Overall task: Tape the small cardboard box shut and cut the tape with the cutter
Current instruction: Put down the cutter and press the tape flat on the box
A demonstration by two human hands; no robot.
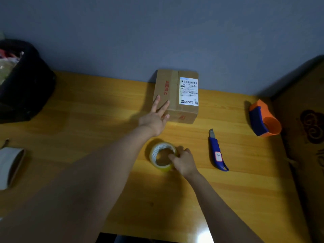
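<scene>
A small brown cardboard box (177, 95) with a white shipping label and red print stands at the back of the wooden table, against the wall. My left hand (156, 118) reaches to its near left corner, fingers spread and touching the top. A roll of clear yellowish tape (162, 156) lies flat on the table nearer to me. My right hand (184, 162) grips the roll's right rim, fingers pinched on it. A blue utility cutter (217, 151) lies to the right of the roll, blade end pointing away from me.
An orange and blue tape dispenser (263, 119) sits at the table's right end, beside a large cardboard panel (308, 130). A black bin (22, 81) with rubbish stands at the far left. A white roll (8, 165) lies at the left edge.
</scene>
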